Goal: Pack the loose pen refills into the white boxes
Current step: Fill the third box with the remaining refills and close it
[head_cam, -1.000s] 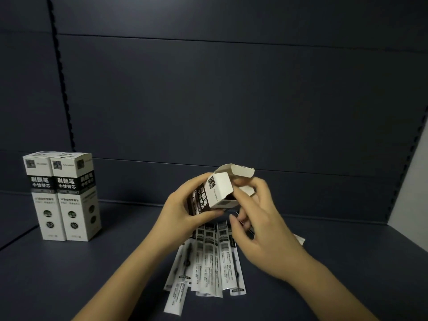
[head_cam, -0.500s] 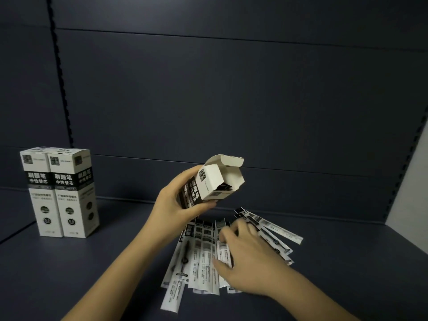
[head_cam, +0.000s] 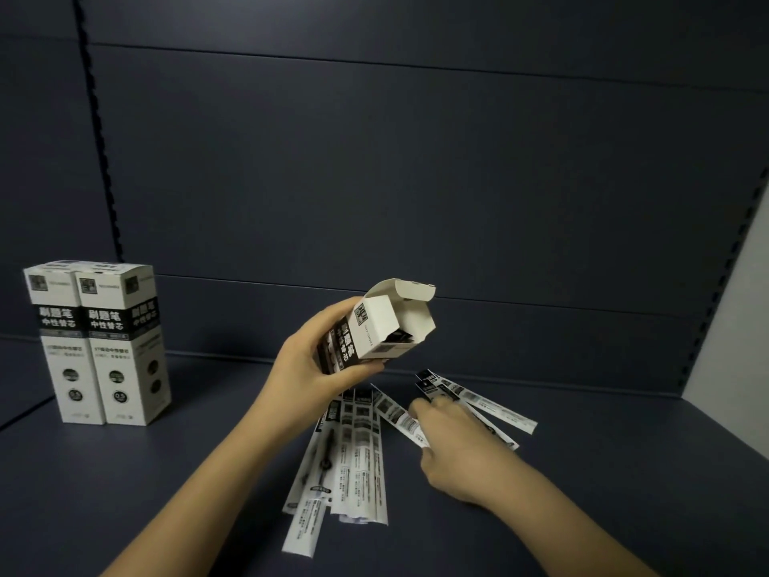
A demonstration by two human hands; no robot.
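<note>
My left hand (head_cam: 310, 360) grips a white box (head_cam: 378, 326) with black printing, held above the dark surface and tilted, its top flaps open toward the right; dark refill ends show inside. Below it lie several loose pen refills (head_cam: 358, 451) in white printed sleeves, fanned out on the surface. My right hand (head_cam: 451, 443) is down on the right part of the fan, its fingers curled round one sleeved refill (head_cam: 399, 416). More refills (head_cam: 482, 403) stick out past its fingertips toward the right.
Two closed white boxes (head_cam: 102, 343) stand upright side by side at the left, near the back wall. A dark panelled wall (head_cam: 416, 181) closes the back. A pale wall (head_cam: 736, 326) bounds the right side.
My right hand left the box's open flap, dropped to the refills and shifted right, closing on one refill. The box in my left hand tilted a little more upright.
</note>
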